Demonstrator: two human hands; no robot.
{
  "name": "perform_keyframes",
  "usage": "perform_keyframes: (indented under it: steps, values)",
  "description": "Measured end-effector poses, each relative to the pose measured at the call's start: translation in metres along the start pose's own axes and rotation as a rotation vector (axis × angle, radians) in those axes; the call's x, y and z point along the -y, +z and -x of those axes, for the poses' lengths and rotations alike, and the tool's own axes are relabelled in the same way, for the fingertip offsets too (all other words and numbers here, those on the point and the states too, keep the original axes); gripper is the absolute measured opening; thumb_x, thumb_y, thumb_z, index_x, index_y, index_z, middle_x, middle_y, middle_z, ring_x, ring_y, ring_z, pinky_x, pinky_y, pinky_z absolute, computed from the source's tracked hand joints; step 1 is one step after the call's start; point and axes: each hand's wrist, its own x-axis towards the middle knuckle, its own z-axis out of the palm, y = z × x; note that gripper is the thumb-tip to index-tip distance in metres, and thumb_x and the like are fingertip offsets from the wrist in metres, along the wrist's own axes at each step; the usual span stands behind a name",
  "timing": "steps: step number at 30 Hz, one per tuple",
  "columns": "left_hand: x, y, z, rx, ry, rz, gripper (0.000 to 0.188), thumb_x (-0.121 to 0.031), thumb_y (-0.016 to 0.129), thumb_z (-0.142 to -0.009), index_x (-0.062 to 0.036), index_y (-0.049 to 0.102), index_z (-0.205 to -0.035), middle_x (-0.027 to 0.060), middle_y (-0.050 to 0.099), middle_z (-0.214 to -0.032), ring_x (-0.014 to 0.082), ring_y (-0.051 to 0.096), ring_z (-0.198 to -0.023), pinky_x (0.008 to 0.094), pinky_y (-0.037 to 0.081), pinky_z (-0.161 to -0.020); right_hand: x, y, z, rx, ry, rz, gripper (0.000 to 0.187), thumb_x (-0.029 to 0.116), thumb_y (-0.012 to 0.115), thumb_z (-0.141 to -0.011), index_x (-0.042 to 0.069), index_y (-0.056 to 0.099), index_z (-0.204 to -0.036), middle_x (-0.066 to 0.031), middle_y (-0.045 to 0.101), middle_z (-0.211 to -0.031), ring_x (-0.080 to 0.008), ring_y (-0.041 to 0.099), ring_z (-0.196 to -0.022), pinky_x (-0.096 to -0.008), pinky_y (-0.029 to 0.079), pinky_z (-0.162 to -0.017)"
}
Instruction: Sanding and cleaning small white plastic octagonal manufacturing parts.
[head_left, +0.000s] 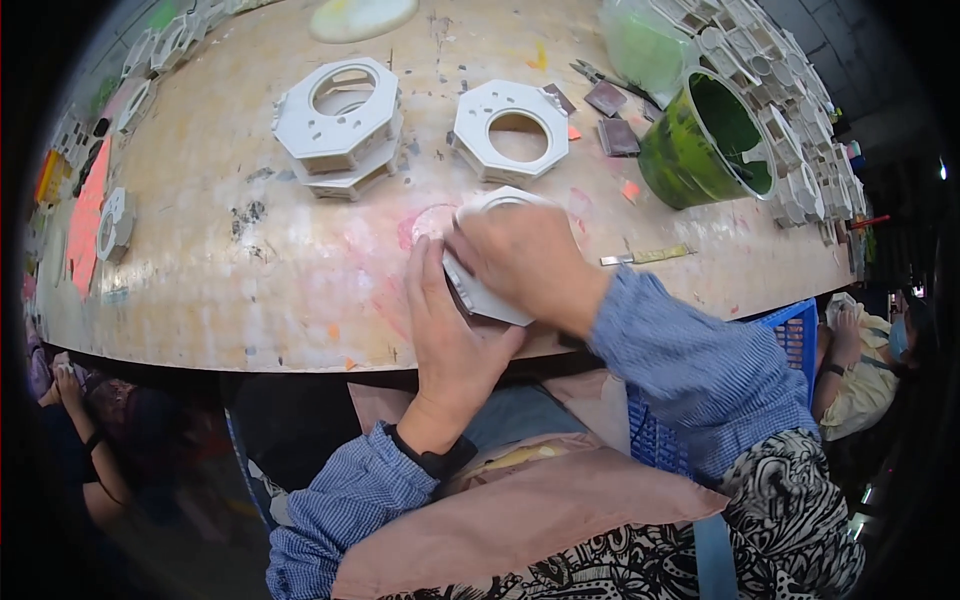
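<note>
My left hand (449, 335) is clamped on the white eight-sided frame (491, 290), fingers along its left side, thumb at the near edge. My right hand (532, 252) is curled over the top, fingers bunched on the upper left part of the frame; can't tell if they're pinching a small tool or just pressing. Frame is near the front edge of the table (200, 190), close to my body; can't tell if it rests on the wood. Step in hand, my read: surface or edge work on this one piece, left steadying, right working. Next move calls for a firm left grip and light right-hand pressure, so the rim doesn't chip or slip. Just right of my right hand lies a yellow-handled blade (648, 256). Beyond the frame, a loose frame (476, 112); further left, two stacked frames (300, 118). Off to the right, brown pads (619, 138), the green bucket (664, 150) and pliers (598, 73), with frames heaped at the table's far right.
</note>
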Motion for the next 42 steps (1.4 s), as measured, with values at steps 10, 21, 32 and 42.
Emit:
perform_keyframes:
  steps: [10, 21, 32, 42]
  values:
    - [-0.004, -0.004, 0.0, 0.042, -0.018, -0.048, 0.104, -0.008, 0.085, -0.056, 0.0048, 0.025, -0.14, 0.0258, 0.034, -0.137, 0.0429, 0.038, -0.127, 0.0452, 0.035, -0.107, 0.002, -0.018, -0.002, 0.048, 0.02, -0.058, 0.028, 0.028, 0.06, -0.089, 0.006, 0.061, -0.07, -0.0148, 0.061, -0.06, -0.0338, 0.061, -0.056, -0.0426, 0.047, -0.049]
    - [-0.003, -0.004, 0.0, 0.045, -0.018, -0.058, 0.104, -0.008, 0.086, -0.056, 0.0056, 0.026, -0.139, 0.0263, 0.036, -0.135, 0.0436, 0.04, -0.125, 0.0449, 0.037, -0.106, 0.004, -0.013, 0.006, 0.076, 0.231, -0.181, 0.032, 0.032, 0.062, -0.089, 0.005, 0.063, -0.072, -0.0141, 0.063, -0.065, -0.0336, 0.061, -0.059, -0.0419, 0.047, -0.054]
    - [-0.006, -0.005, 0.0, 0.053, -0.04, -0.028, 0.103, -0.009, 0.086, -0.058, 0.0051, 0.026, -0.14, 0.0269, 0.036, -0.136, 0.0437, 0.04, -0.125, 0.0454, 0.037, -0.105, 0.001, -0.003, -0.014, 0.025, 0.28, -0.077, 0.032, 0.031, 0.063, -0.087, 0.005, 0.062, -0.068, -0.0162, 0.061, -0.063, -0.0339, 0.062, -0.057, -0.0439, 0.046, -0.052]
    - [-0.009, -0.006, 0.0, 0.077, -0.051, -0.056, 0.102, -0.009, 0.085, -0.058, 0.0056, 0.026, -0.139, 0.0263, 0.036, -0.134, 0.0435, 0.04, -0.124, 0.0453, 0.036, -0.106, -0.018, -0.01, -0.019, 0.005, 0.306, 0.003, 0.03, 0.03, 0.062, -0.087, 0.009, 0.064, -0.066, -0.0155, 0.061, -0.06, -0.0349, 0.06, -0.053, -0.0449, 0.046, -0.051]
